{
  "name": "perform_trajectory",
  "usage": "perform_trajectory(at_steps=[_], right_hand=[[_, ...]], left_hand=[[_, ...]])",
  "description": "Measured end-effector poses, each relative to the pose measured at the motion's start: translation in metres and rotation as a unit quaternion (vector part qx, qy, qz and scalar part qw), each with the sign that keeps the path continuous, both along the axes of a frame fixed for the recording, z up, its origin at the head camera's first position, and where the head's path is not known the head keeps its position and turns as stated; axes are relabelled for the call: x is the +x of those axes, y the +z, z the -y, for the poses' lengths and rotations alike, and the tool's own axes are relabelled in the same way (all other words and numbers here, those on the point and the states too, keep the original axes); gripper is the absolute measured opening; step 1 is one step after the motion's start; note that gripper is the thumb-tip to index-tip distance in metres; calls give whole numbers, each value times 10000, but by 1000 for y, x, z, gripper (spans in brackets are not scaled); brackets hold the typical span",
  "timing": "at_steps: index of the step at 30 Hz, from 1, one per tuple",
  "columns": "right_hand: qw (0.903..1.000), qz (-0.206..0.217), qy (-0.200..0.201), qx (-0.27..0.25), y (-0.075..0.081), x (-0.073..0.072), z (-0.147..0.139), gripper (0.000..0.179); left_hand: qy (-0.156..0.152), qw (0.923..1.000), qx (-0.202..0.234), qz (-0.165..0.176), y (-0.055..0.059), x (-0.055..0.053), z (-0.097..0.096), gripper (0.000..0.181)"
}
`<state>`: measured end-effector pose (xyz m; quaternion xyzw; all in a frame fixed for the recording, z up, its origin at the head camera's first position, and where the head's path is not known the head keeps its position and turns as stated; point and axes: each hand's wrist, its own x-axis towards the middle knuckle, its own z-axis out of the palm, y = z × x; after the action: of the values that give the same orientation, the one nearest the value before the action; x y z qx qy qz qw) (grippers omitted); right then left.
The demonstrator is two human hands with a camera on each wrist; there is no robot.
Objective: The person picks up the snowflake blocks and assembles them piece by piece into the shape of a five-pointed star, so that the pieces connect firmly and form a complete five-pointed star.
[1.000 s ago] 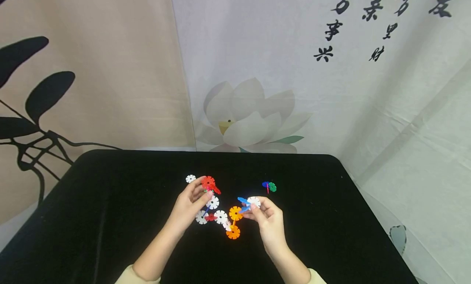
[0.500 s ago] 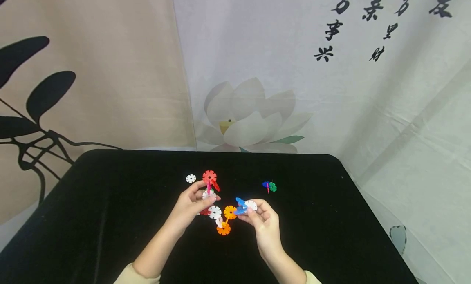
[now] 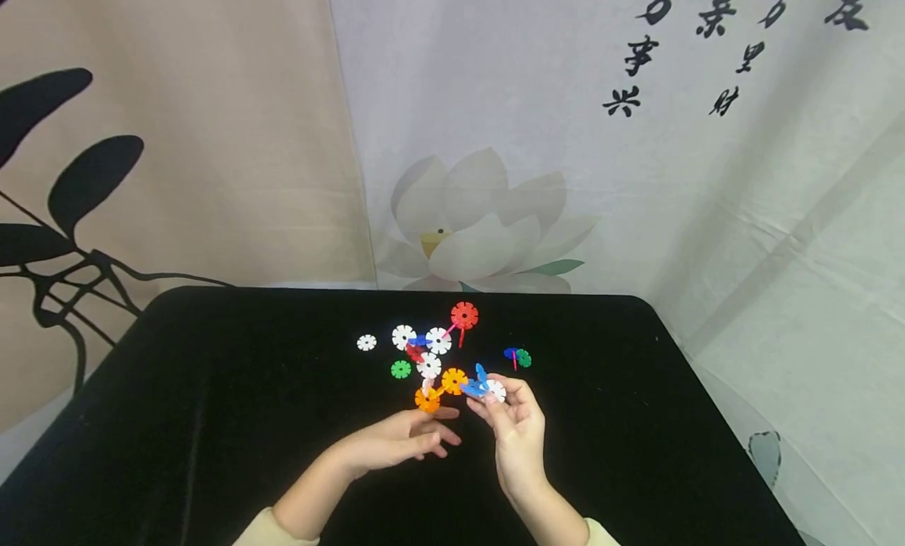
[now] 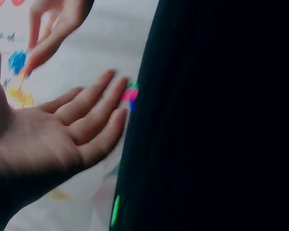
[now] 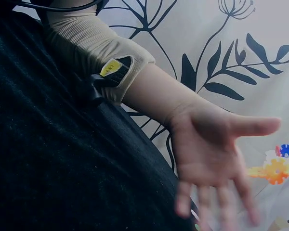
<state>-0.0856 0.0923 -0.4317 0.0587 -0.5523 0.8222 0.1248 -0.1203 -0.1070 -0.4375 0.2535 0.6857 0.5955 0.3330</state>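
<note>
A joined string of notched plastic snowflake discs stretches up from my right hand (image 3: pixel 519 432), held above the black table. My right thumb and fingers pinch its near end, a white disc (image 3: pixel 497 391) beside blue discs (image 3: pixel 478 381). From there run orange discs (image 3: pixel 455 382), white discs (image 3: pixel 428 365) and, at the far end, a red disc (image 3: pixel 464 316). My left hand (image 3: pixel 396 444) is just below the lower orange disc, palm turned up and fingers spread, holding nothing; it also shows in the left wrist view, where the left hand (image 4: pixel 62 127) is slightly blurred.
On the black table (image 3: pixel 247 389) lie a loose white disc (image 3: pixel 366 342) and a green disc (image 3: pixel 401 369), left of the string. To the right sits a small joined cluster with a green disc (image 3: pixel 523 358). A printed curtain (image 3: pixel 495 98) hangs behind the table.
My left hand has let go of the string and moved down and toward me, fingers opening. The string's far end has swung up and right; the green disc now shows on the table.
</note>
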Motion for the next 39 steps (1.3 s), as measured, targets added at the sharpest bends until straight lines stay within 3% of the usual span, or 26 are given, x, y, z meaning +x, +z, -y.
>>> perform_trajectory(at_steps=[2, 7, 11, 15, 18, 20, 24, 30, 36, 39], right_hand=[[10000, 49, -36, -32, 1, 1, 0, 21], [9998, 160, 145, 38, -1, 3, 3, 25], [9988, 228, 292, 307, -6, 5, 5, 27], [9973, 259, 348, 592, -8, 6, 6, 24], [9958, 275, 346, 796, -9, 7, 7, 21], [9951, 264, 340, 887, -9, 7, 7, 21], [9952, 253, 257, 915, -8, 5, 5, 21], [9952, 418, -245, 850, -6, -2, 0, 22], [9939, 472, -561, 825, -2, -9, -7, 20], [9925, 500, -719, 851, -1, -12, -10, 19]], left_hand=[[75, 9986, 499, 149, -2, 4, -8, 62], [913, 9817, 1523, 693, -3, 12, -22, 58], [1487, 9692, 1718, 952, -1, 17, -28, 54], [2195, 9517, 1811, 1155, 2, 19, -32, 46], [2547, 9421, 1794, 1240, 2, 18, -33, 41], [2692, 9391, 1729, 1258, 1, 18, -34, 39], [2780, 9406, 1530, 1206, -2, 15, -33, 39], [3079, 9338, 1383, 1184, -6, 3, -23, 48], [3385, 9229, 1447, 1127, -5, -13, 6, 40], [3434, 9265, 1258, 889, -4, -26, 24, 42]])
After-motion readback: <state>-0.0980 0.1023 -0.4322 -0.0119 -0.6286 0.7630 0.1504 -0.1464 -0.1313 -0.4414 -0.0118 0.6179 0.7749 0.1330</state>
